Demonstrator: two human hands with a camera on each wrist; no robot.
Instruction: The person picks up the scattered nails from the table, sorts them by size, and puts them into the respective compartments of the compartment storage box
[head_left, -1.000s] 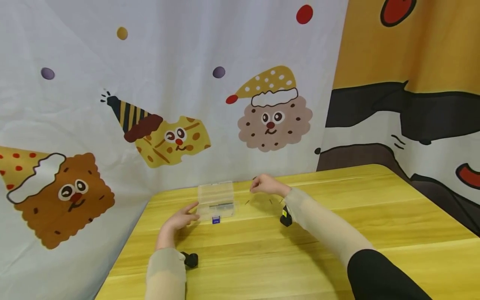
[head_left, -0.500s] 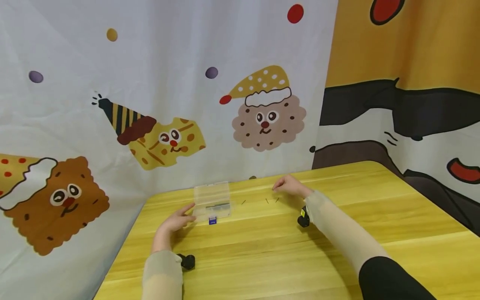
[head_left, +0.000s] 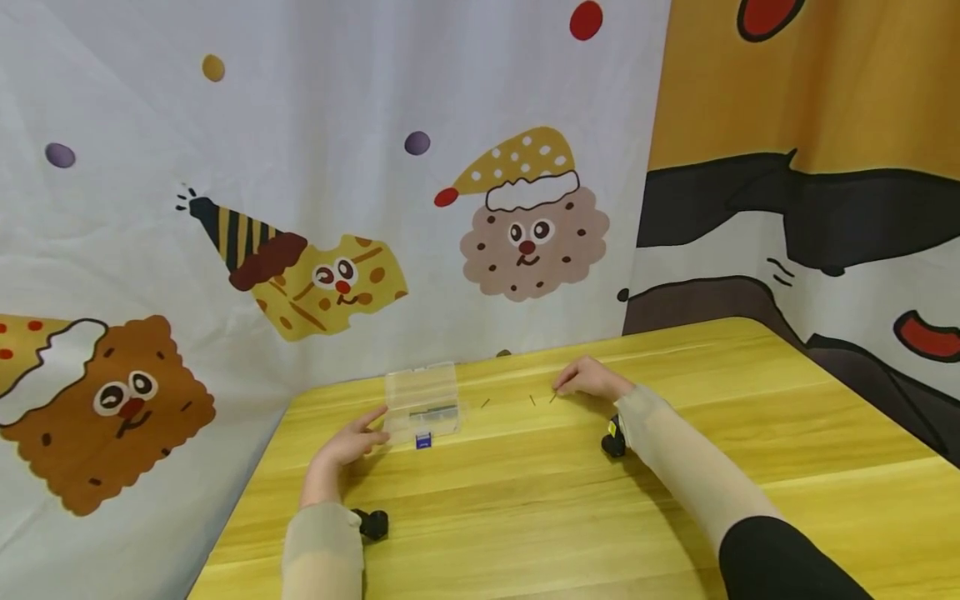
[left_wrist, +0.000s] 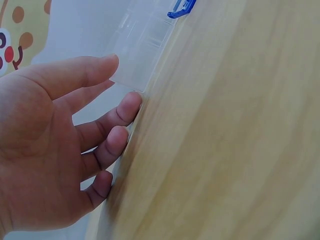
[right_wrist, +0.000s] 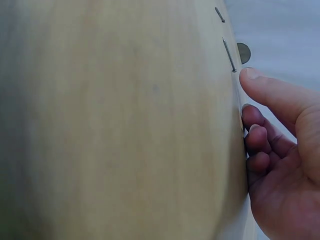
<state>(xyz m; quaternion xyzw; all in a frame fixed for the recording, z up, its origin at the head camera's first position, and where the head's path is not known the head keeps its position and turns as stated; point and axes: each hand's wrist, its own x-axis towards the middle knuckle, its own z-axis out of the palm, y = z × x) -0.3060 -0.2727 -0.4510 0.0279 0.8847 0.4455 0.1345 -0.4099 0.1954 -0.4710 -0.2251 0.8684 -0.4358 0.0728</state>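
A clear plastic box (head_left: 420, 390) with its lid raised stands at the back left of the table. Its blue latch (head_left: 423, 441) hangs at the front, and a few dark, thin pieces (head_left: 433, 412) lie inside. My left hand (head_left: 348, 443) rests at the box's left side, fingers loosely bent. Right of the box lie a nail (head_left: 485, 402) and a second nail (head_left: 533, 400). My right hand (head_left: 594, 380) is at a third nail (head_left: 553, 397), fingertips by its far end. In the right wrist view, the thumb (right_wrist: 255, 82) stands apart from the curled fingers; contact there is hidden.
The wooden table (head_left: 525, 517) ends at the back against a curtain (head_left: 352, 100) printed with cartoon food. A black camera (head_left: 373, 524) sits on the left wrist and another black camera (head_left: 613, 437) on the right.
My right hand has moved right, from above the area between box and nails, then down to the rightmost nail. The left hand stays at the box. The head view has shifted slightly.
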